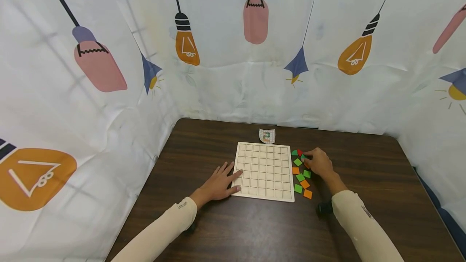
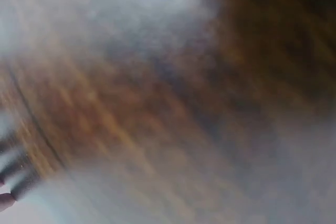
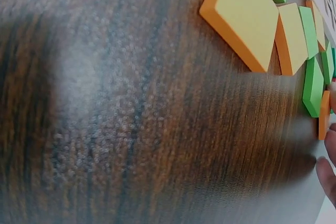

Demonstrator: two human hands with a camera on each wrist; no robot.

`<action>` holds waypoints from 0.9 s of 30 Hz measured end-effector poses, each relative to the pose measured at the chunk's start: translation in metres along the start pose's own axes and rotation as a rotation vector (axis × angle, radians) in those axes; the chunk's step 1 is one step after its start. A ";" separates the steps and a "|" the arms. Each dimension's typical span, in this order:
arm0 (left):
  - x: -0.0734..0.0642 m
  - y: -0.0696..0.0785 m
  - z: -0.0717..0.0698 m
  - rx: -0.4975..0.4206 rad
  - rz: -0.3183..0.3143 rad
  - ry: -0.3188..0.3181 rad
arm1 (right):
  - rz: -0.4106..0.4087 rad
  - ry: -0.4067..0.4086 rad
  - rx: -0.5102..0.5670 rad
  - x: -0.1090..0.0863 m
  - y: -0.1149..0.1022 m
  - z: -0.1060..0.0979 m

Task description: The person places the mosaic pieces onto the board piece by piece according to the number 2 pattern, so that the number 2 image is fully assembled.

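A pale wooden grid board [image 1: 263, 172] lies flat on the table, its squares bare. My left hand [image 1: 217, 183] rests at the board's left edge with fingers spread; the thumb and one finger overlap the edge. Right of the board lies a loose group of small flat tiles in green [image 1: 298, 162], orange [image 1: 307, 194] and red [image 1: 299, 153]. My right hand [image 1: 319, 162] reaches over the upper part of this group, finger and thumb pinching a dark green tile [image 1: 303, 156]. In the right wrist view, fingertips [image 3: 326, 174] show at the right edge, near an orange tile [image 3: 324, 114].
A small curled paper card [image 1: 267, 136] with a coloured grid pattern lies behind the board. The dark wooden table [image 1: 255, 229] meets white cloth walls [image 1: 225, 84] with printed lamps at its back and left. The left wrist view is mostly blurred.
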State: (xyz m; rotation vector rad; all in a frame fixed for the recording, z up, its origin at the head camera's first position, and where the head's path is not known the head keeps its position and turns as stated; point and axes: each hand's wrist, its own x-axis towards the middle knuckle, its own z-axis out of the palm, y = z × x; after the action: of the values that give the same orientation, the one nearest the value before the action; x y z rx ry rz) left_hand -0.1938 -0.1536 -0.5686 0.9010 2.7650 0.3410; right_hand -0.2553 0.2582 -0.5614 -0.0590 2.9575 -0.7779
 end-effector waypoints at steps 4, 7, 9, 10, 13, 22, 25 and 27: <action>0.000 -0.001 0.000 -0.010 -0.004 -0.006 | -0.003 -0.005 0.012 0.000 -0.001 0.000; 0.000 -0.001 -0.001 -0.039 -0.005 -0.008 | -0.010 -0.010 0.029 0.001 -0.001 0.000; 0.000 -0.001 -0.001 -0.057 -0.001 -0.002 | -0.017 -0.013 0.036 0.001 -0.001 0.001; 0.000 -0.001 -0.001 -0.064 0.001 0.000 | -0.020 -0.014 0.038 0.001 -0.001 0.001; 0.000 -0.002 0.000 -0.075 0.004 0.003 | -0.030 -0.019 0.040 0.001 -0.001 0.001; 0.000 -0.003 -0.001 -0.102 -0.003 0.002 | -0.033 -0.021 0.050 0.002 -0.004 0.000; 0.000 -0.002 -0.003 -0.106 -0.003 0.006 | -0.039 -0.012 0.050 0.002 -0.004 0.001; -0.001 -0.002 -0.003 -0.108 -0.006 0.007 | -0.047 -0.003 0.051 0.002 -0.003 0.003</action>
State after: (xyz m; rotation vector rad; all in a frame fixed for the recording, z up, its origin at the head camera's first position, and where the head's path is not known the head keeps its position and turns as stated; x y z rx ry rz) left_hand -0.1950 -0.1557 -0.5661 0.8663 2.7253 0.4878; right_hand -0.2570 0.2538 -0.5621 -0.1259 2.9422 -0.8573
